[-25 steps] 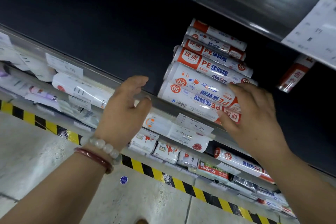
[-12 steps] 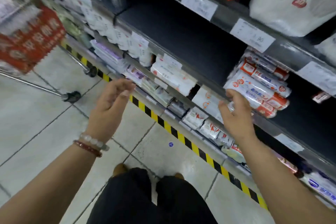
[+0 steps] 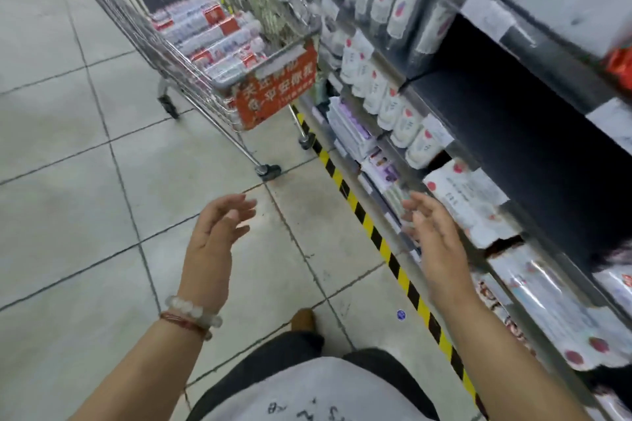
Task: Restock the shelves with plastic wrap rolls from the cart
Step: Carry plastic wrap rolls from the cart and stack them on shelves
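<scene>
Both hands, left hand (image 3: 213, 243) and right hand (image 3: 436, 239), are pulling off the shelf, hanging empty and released near the wire metal cart (image 3: 219, 79) of red-and-white plastic wrap rolls (image 3: 212, 34).

Aisle floor (image 3: 85, 181): bare tile, free passage fwd. Cart (image 3: 219, 55): open-topped, wire walls block side entry; rolls (image 3: 212, 34) fill its basin; red sign (image 3: 275, 89) covers near end. Shelving (image 3: 513, 133) along rt side: fronts packed w/ packets; dark mid shelf bay open behind its front edge.
</scene>
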